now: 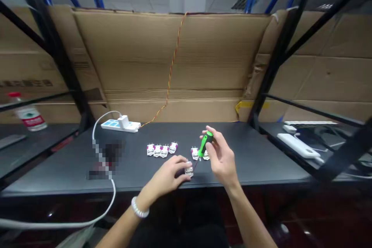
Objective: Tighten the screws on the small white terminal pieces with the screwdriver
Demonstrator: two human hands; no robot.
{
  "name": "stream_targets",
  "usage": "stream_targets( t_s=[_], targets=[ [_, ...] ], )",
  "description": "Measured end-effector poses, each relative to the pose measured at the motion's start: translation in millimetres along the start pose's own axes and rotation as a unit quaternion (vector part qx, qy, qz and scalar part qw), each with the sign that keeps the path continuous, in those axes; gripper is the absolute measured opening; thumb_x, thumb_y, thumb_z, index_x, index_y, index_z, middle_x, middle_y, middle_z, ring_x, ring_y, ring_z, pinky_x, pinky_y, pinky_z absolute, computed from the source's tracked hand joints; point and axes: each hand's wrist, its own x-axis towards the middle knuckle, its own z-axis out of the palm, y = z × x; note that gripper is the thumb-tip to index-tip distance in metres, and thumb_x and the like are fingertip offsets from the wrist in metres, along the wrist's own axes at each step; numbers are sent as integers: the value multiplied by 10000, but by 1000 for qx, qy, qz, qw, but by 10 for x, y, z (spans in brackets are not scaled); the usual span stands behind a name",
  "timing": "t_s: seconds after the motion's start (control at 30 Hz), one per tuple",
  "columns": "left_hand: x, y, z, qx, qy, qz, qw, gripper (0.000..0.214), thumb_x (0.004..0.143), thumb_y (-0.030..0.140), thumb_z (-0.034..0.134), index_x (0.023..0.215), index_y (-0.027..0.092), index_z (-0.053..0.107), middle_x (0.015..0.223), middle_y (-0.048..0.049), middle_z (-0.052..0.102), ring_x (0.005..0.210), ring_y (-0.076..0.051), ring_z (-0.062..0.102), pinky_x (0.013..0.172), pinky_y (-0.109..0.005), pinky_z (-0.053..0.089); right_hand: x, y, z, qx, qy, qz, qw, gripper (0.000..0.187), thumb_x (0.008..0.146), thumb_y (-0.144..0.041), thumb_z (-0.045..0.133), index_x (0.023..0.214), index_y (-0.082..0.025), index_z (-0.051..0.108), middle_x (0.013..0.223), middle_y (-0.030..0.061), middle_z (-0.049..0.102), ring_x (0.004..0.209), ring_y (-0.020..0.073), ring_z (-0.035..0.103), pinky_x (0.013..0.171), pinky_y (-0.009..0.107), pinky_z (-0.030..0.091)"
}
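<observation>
Near the front edge of the dark table, my left hand [171,171] is closed on a small white plastic part [188,169], pinched between thumb and fingers. My right hand [221,154] grips a screwdriver [205,143] with a green and black handle. Its thin shaft slants down to the left, its tip beside the white part; whether they touch I cannot tell. Behind the screwdriver lie two similar white parts, one with purple showing [194,153] and one partly hidden [206,155]. To the left, several more white and purple parts [157,150] with metal prongs sit in a row.
At the back left is a white power strip [133,126] with a plugged-in adapter and a white cable [114,190] running off the front edge. Cardboard [215,58] walls the back. Black rack posts [269,73] flank the table. A bottle [30,116] stands far left.
</observation>
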Motion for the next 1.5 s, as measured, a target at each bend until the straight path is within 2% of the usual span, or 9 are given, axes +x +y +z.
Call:
stream_targets(
  t_s=[0.1,0.23,0.5,0.73,0.87,1.07,1.27,1.4,1.5],
  targets=[
    [-3,-12,6,-3,0,-2,1000,341,974,344,752,1302,253,739,1305,-84,704,1201,-246,666,1097,-405,542,-33,-67,-24,4,-21,-17,1000,407,1073,-329,511,1472,-289,580,1338,113,636,1141,251,686,923,405,619],
    [-10,-26,16,-2,4,-2,1000,336,972,350,752,1295,255,746,1303,-87,702,1207,-252,664,1102,-420,539,-49,-99,-44,-97,55,-58,992,352,957,-353,733,1302,-287,707,1204,82,633,1025,232,672,894,399,600],
    [6,-43,22,-10,5,-1,1000,335,963,360,760,1283,259,751,1276,-80,710,1184,-242,673,1091,-407,544,-40,-2,-70,-17,0,-34,999,482,1097,-303,445,1578,-302,482,1360,106,662,1156,236,700,1026,458,574],
    [10,-24,-6,-14,-5,-4,1000,350,962,336,762,1303,261,743,1303,-84,701,1205,-245,664,1108,-415,535,-14,87,-16,-74,88,-49,992,408,937,-355,759,1334,-280,705,1253,98,606,1132,250,659,979,428,590],
    [14,-20,-18,-18,-10,-1,1000,340,968,346,755,1295,255,747,1291,-85,705,1203,-243,664,1113,-413,531,-10,87,-36,15,2,-39,999,482,1068,-306,521,1550,-294,520,1338,108,655,1189,243,696,1047,448,577],
    [6,-22,-12,-24,-8,-7,1000,350,975,358,746,1315,276,739,1310,-78,692,1216,-243,658,1115,-401,527,-8,54,-28,-74,58,-49,994,385,949,-372,737,1322,-287,696,1235,95,640,1097,253,671,983,430,588],
    [2,-15,-22,-21,-11,-10,1000,352,973,350,751,1315,271,739,1300,-78,694,1208,-242,658,1117,-411,525,4,24,-89,29,-32,-26,999,475,1086,-345,468,1557,-295,503,1335,105,667,1097,243,709,951,434,608],
    [-4,-22,-26,-17,-9,-14,1000,368,963,342,764,1326,283,737,1313,-73,692,1223,-245,654,1116,-407,527,6,-91,-104,-81,30,-71,994,371,961,-373,719,1318,-276,709,1156,79,650,889,208,657,842,396,598],
    [-5,-27,-25,-17,-9,-8,1000,370,960,326,769,1324,269,738,1301,-74,694,1212,-238,658,1109,-390,531,-2,-120,-90,-87,45,-70,993,357,999,-322,673,1354,-285,694,1152,78,680,924,213,678,883,403,596]
  ],
)
